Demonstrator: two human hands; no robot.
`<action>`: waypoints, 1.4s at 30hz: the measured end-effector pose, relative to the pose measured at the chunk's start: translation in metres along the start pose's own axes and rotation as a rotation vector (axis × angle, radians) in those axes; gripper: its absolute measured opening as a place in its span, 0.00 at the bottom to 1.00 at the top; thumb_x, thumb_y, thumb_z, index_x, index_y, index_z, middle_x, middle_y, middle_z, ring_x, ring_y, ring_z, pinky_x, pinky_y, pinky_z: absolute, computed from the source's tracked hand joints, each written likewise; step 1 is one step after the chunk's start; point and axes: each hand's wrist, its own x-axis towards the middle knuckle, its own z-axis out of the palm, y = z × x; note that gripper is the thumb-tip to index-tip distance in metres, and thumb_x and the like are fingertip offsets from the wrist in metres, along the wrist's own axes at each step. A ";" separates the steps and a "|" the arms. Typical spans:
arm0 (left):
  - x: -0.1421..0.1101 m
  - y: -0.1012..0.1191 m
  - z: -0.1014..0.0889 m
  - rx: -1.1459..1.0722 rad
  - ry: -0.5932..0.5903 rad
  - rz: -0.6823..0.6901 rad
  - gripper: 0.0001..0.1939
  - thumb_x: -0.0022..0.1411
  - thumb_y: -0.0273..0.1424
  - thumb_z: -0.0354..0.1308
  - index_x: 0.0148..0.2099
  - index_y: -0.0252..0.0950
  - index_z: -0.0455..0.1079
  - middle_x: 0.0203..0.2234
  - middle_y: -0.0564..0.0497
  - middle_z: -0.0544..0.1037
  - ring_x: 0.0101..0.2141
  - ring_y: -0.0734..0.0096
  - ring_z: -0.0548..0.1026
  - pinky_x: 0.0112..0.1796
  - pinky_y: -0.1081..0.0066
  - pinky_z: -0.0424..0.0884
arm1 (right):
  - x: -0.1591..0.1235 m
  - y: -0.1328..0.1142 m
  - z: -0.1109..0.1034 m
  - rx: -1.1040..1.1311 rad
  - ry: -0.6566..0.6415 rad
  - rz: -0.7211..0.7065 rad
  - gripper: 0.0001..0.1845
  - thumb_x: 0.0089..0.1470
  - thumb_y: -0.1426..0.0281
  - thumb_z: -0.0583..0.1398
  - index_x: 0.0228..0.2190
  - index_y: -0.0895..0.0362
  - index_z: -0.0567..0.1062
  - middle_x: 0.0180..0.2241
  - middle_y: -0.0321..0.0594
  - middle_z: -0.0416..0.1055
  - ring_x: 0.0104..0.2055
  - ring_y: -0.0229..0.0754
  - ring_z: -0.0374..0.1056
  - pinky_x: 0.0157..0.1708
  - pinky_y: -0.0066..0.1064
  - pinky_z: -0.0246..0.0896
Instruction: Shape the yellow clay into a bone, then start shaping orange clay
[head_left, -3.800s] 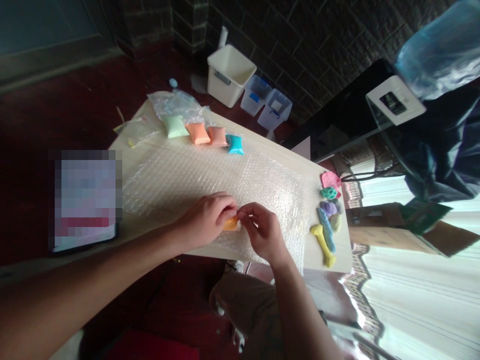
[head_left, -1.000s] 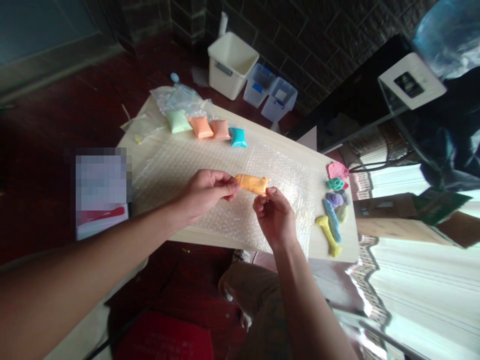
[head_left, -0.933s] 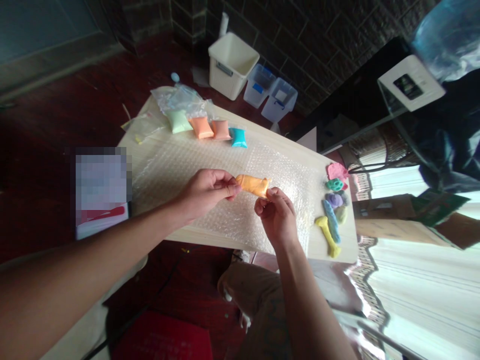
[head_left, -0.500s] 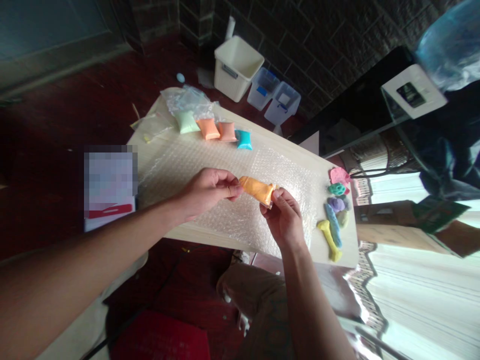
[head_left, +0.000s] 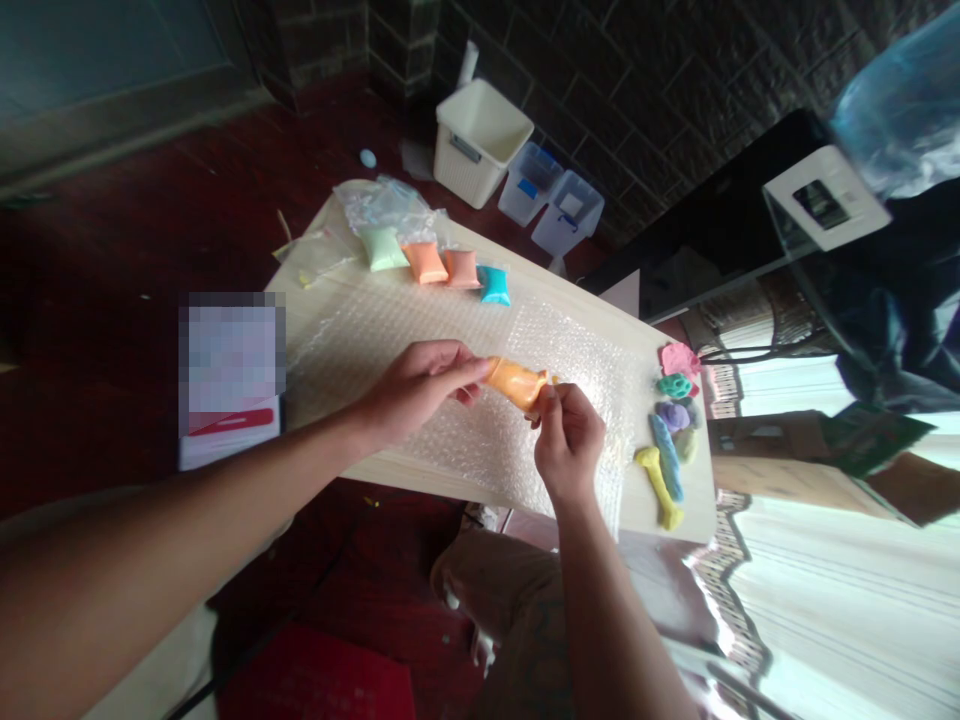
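An orange packet of modelling clay (head_left: 516, 381) is stretched between my two hands, above a sheet of bubble wrap (head_left: 405, 320). My left hand (head_left: 435, 385) pinches its left end between thumb and fingers. At the right end, my right hand (head_left: 570, 435) is closed on the wrapper, the fingers curled in. Farther back on the table lies a row of clay packets: a pale green packet (head_left: 383, 248), an orange packet (head_left: 426, 262), a salmon packet (head_left: 462, 269) and a turquoise packet (head_left: 494, 285).
Shaped clay lies at the table's right end, including a yellow bone-like piece (head_left: 660, 488), a blue roll (head_left: 666, 455) and a pink piece (head_left: 680, 359). Crumpled clear plastic bags (head_left: 394, 205) lie at the back left. A white bin (head_left: 480, 145) and a cardboard box (head_left: 795, 455) stand beyond the table.
Both hands have lifted the orange packet from low over the bubble wrap and drawn apart along it. In the last half second my right hand has turned and curled tighter at its end.
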 end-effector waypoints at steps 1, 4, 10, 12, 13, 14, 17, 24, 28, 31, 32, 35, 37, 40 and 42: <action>0.001 0.001 -0.001 -0.066 0.026 -0.020 0.15 0.65 0.41 0.65 0.34 0.34 0.75 0.32 0.48 0.81 0.33 0.67 0.78 0.39 0.65 0.74 | 0.000 -0.001 0.001 0.061 -0.021 0.021 0.20 0.71 0.61 0.59 0.26 0.54 0.72 0.23 0.34 0.70 0.26 0.37 0.65 0.28 0.32 0.59; 0.002 0.005 -0.005 -0.181 0.065 -0.074 0.11 0.62 0.37 0.67 0.37 0.34 0.73 0.35 0.46 0.83 0.33 0.66 0.79 0.40 0.64 0.75 | 0.003 -0.001 0.003 0.314 -0.057 0.124 0.20 0.69 0.61 0.61 0.25 0.53 0.70 0.22 0.32 0.67 0.24 0.37 0.64 0.26 0.32 0.60; 0.001 0.006 -0.002 -0.068 0.023 -0.058 0.15 0.57 0.35 0.73 0.39 0.35 0.72 0.30 0.52 0.80 0.30 0.70 0.78 0.36 0.66 0.75 | 0.010 -0.002 0.006 0.658 -0.056 0.275 0.17 0.65 0.64 0.65 0.25 0.54 0.71 0.27 0.31 0.67 0.23 0.34 0.65 0.23 0.30 0.60; 0.001 0.001 0.000 -0.071 0.038 -0.066 0.17 0.56 0.36 0.75 0.37 0.35 0.71 0.28 0.52 0.80 0.30 0.71 0.78 0.36 0.67 0.75 | 0.009 -0.002 0.008 0.660 -0.077 0.290 0.15 0.65 0.63 0.65 0.26 0.54 0.73 0.26 0.31 0.69 0.24 0.35 0.67 0.25 0.30 0.61; 0.001 -0.001 0.002 -0.102 0.050 -0.076 0.18 0.55 0.37 0.76 0.37 0.35 0.71 0.28 0.52 0.80 0.30 0.71 0.78 0.37 0.67 0.75 | 0.007 -0.001 0.009 0.643 -0.107 0.294 0.15 0.65 0.63 0.65 0.27 0.54 0.74 0.25 0.32 0.70 0.24 0.35 0.68 0.26 0.30 0.62; 0.001 -0.004 0.003 -0.147 0.067 -0.090 0.19 0.54 0.37 0.77 0.37 0.35 0.70 0.28 0.52 0.80 0.31 0.71 0.78 0.38 0.66 0.75 | 0.005 -0.001 0.010 0.616 -0.145 0.294 0.14 0.66 0.63 0.65 0.28 0.53 0.76 0.24 0.32 0.72 0.25 0.36 0.69 0.27 0.30 0.63; 0.000 -0.012 0.010 -0.299 0.112 -0.159 0.21 0.50 0.37 0.79 0.37 0.35 0.71 0.32 0.50 0.82 0.33 0.69 0.80 0.40 0.65 0.76 | -0.002 0.002 0.015 0.524 -0.252 0.261 0.11 0.65 0.62 0.67 0.30 0.53 0.80 0.24 0.34 0.76 0.26 0.37 0.69 0.30 0.32 0.64; -0.007 -0.018 0.020 -0.237 -0.001 -0.221 0.18 0.50 0.40 0.79 0.37 0.33 0.81 0.32 0.47 0.83 0.33 0.70 0.78 0.38 0.67 0.73 | -0.002 0.009 0.018 0.394 -0.227 0.204 0.14 0.63 0.60 0.69 0.27 0.52 0.81 0.23 0.32 0.67 0.26 0.37 0.61 0.29 0.33 0.56; -0.004 -0.016 0.012 -0.077 -0.008 -0.145 0.17 0.55 0.43 0.74 0.36 0.33 0.82 0.28 0.49 0.82 0.30 0.70 0.77 0.37 0.68 0.73 | 0.000 0.008 0.014 0.338 -0.227 0.206 0.16 0.63 0.60 0.68 0.26 0.53 0.80 0.22 0.31 0.65 0.25 0.36 0.59 0.28 0.32 0.55; -0.004 -0.015 0.007 0.187 -0.020 -0.046 0.15 0.59 0.42 0.71 0.31 0.34 0.81 0.24 0.50 0.80 0.27 0.69 0.76 0.32 0.69 0.69 | 0.001 0.007 0.011 0.302 -0.279 0.223 0.18 0.63 0.58 0.68 0.25 0.54 0.79 0.22 0.33 0.67 0.26 0.37 0.60 0.28 0.31 0.57; -0.004 -0.014 0.006 0.267 -0.022 -0.010 0.15 0.61 0.42 0.70 0.31 0.35 0.80 0.23 0.50 0.80 0.27 0.69 0.75 0.31 0.69 0.67 | 0.002 0.008 0.010 0.306 -0.301 0.248 0.18 0.63 0.57 0.68 0.25 0.54 0.79 0.22 0.33 0.68 0.26 0.37 0.61 0.28 0.31 0.57; -0.005 -0.013 0.005 0.429 -0.027 0.084 0.13 0.64 0.40 0.67 0.33 0.36 0.81 0.25 0.50 0.82 0.27 0.68 0.76 0.30 0.69 0.65 | 0.004 0.009 0.007 0.388 -0.315 0.357 0.16 0.64 0.55 0.66 0.32 0.54 0.82 0.27 0.35 0.74 0.28 0.38 0.66 0.30 0.31 0.61; -0.006 -0.012 0.005 0.503 -0.048 0.123 0.12 0.64 0.38 0.66 0.32 0.36 0.82 0.25 0.50 0.82 0.27 0.68 0.76 0.30 0.69 0.64 | 0.006 0.008 0.006 0.467 -0.273 0.413 0.17 0.63 0.53 0.65 0.39 0.52 0.84 0.33 0.38 0.77 0.30 0.40 0.69 0.31 0.32 0.64; -0.008 -0.011 0.005 0.612 -0.098 0.158 0.11 0.63 0.35 0.65 0.29 0.37 0.81 0.21 0.52 0.81 0.25 0.69 0.74 0.29 0.69 0.62 | 0.008 0.006 0.008 0.552 -0.217 0.431 0.17 0.60 0.51 0.67 0.38 0.52 0.85 0.32 0.37 0.77 0.32 0.41 0.69 0.32 0.33 0.66; -0.008 -0.011 0.005 0.674 -0.127 0.173 0.10 0.62 0.33 0.65 0.28 0.37 0.81 0.21 0.52 0.81 0.24 0.69 0.74 0.29 0.69 0.61 | 0.007 0.005 0.010 0.583 -0.217 0.425 0.15 0.58 0.53 0.69 0.31 0.52 0.84 0.28 0.35 0.74 0.30 0.40 0.67 0.32 0.32 0.65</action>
